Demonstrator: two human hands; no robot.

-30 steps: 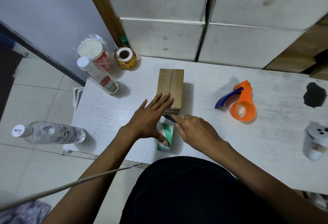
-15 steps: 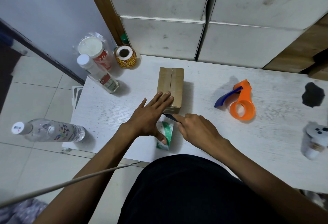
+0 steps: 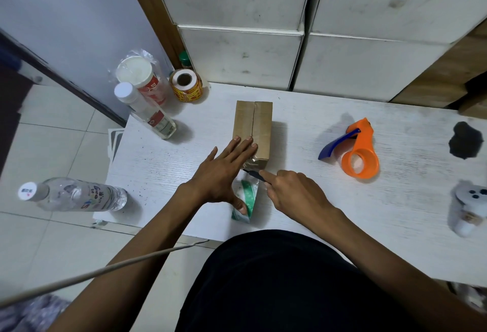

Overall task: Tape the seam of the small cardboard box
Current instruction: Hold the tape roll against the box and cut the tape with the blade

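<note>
A small brown cardboard box (image 3: pixel 257 122) lies on the white table (image 3: pixel 329 205), its seam running away from me under shiny clear tape. My left hand (image 3: pixel 224 173) rests flat on the box's near end, fingers spread, its thumb pressing a green-printed tape roll (image 3: pixel 247 200) just in front of the box. My right hand (image 3: pixel 292 194) is closed around a thin dark blade or cutter (image 3: pixel 254 175), whose tip touches the tape between roll and box.
An orange tape dispenser with a blue handle (image 3: pixel 355 150) lies to the right. At the back left stand a label roll (image 3: pixel 186 89), a bottle (image 3: pixel 147 111) and a cup (image 3: pixel 139 76). A water bottle (image 3: pixel 73 197) lies off the table's left edge. A white controller (image 3: pixel 469 205) and a black stain (image 3: pixel 465 143) sit far right.
Hardly anything moved: both hands stay at the box's near end, the cutter tip held against the tape.
</note>
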